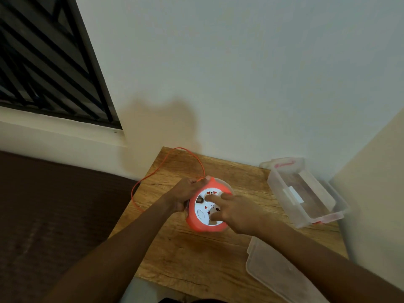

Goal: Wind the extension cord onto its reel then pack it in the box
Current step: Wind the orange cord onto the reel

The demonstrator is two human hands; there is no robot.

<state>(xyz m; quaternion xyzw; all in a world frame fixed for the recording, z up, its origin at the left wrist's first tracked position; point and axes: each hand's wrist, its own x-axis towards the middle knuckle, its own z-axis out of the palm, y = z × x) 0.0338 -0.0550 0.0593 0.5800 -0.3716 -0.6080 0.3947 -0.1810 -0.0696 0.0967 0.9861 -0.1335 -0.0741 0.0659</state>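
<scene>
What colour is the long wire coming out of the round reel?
The wire is orange, like the reel's rim. The head view shows it best.

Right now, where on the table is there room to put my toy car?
Bare wood lies on the wooden table near the front edge, between the orange cord reel and the clear lid. Another patch lies behind the reel, beside the clear plastic box. The middle is crowded.

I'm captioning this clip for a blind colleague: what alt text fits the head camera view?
A person's left hand grips the side of an orange-and-white extension cord reel on a wooden table, while the right hand's fingers press its socket face. Loose orange cord loops off the table's left edge; an open clear plastic box and its lid lie to the right.
</scene>
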